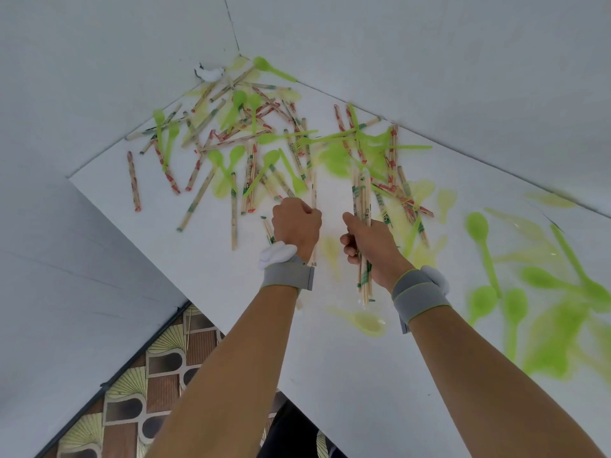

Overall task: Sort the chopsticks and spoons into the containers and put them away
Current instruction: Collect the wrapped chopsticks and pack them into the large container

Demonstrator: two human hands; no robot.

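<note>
**Both fists closed on chopsticks above the scattered pile**

The right hand (370, 246) was curled tight around a bundle of wrapped chopsticks (363, 206), the sticks standing nearly upright through the fist, their tops fanning out above the knuckles and their lower ends hanging past the wrist. The left hand (296, 224), just beside it and apart from it, was also closed, gripping a thin pair of chopsticks (314, 196) that ran up from the fist and down along the wrist. Each wrist wore a grey wrist strap (287, 276) with a white piece fastened to it.

Directly under and between the hands lay the white table (231, 292), with a pale yellow spoon (367, 322) lying flat below the right hand's bundle. Beyond the fists, farther from the person, a dense scatter of loose chopsticks (198, 200) in green- and red-printed wrappers lay crossed with green spoons (218, 160), reaching back to the corner where the table met the white walls. To the right of the right hand more green spoons lay blurred, one green spoon (481, 239) clearer than the rest. Below and left of the left forearm, a patterned floor (139, 391) showed past the table's edge.
</note>
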